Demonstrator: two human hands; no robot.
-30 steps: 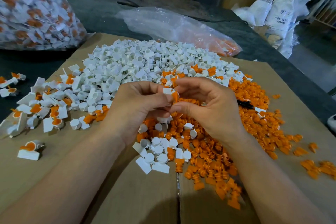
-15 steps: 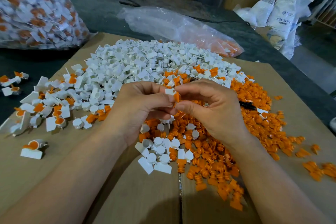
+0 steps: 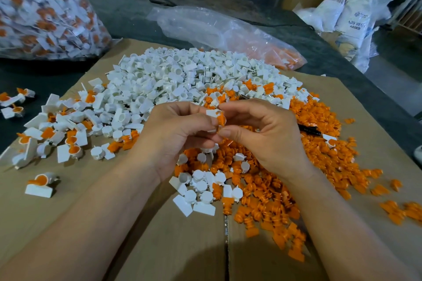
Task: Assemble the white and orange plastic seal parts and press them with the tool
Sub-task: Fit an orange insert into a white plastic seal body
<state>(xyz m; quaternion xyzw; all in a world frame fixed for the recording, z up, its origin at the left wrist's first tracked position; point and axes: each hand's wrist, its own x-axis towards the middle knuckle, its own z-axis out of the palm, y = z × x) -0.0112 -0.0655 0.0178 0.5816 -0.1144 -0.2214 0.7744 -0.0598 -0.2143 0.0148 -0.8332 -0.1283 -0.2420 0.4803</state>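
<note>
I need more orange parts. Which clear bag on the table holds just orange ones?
The nearly flat bag behind the white pile, with orange pieces at its right end. The bulging bag at far left holds white-and-orange pieces.

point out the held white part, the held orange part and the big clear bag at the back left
white part [image 3: 211, 112]: head view, on its flat white tab
orange part [image 3: 221, 119]: head view, middle of its orange body
big clear bag [image 3: 45, 11]: head view, on its clear front wall
</note>
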